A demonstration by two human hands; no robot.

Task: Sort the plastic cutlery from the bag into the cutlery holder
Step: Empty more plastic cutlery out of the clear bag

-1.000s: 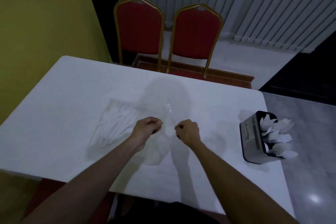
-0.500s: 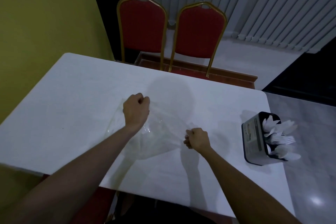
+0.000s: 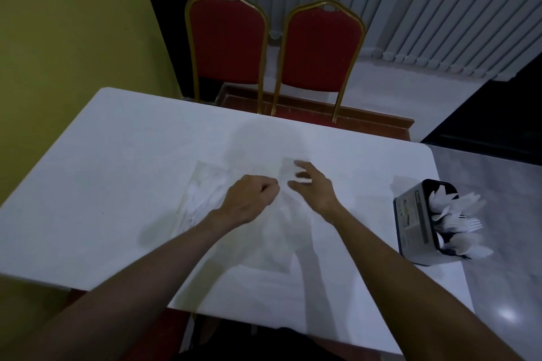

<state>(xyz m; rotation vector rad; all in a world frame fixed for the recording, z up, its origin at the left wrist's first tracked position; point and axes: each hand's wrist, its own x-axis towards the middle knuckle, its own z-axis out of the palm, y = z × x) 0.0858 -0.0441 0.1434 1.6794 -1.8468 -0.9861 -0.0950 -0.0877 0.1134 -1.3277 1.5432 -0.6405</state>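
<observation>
- The black cutlery holder (image 3: pixel 418 224) stands near the right edge of the white surface (image 3: pixel 102 184); a label covers its near side, but the print is too small and dim to read.
- White plastic cutlery (image 3: pixel 457 223) fills the holder, forks and spoon bowls fanning out to the right over its rim.
- A clear plastic bag (image 3: pixel 205 193) lies flat on the surface at mid-left, with pale white cutlery showing faintly inside; no writing can be made out on it.
- The left hand (image 3: pixel 249 204) is curled into a loose fist on the bag's right part, fingers pinched together; whether it grips the film cannot be told.
- The right hand (image 3: pixel 312 184) hovers just beside it, fingers spread apart and empty, above thin clear film that reaches toward the middle of the surface.
- The holder sits well apart from both hands, off to the right.
- Two red chairs (image 3: pixel 228 38) with gold frames stand behind the far edge.
</observation>
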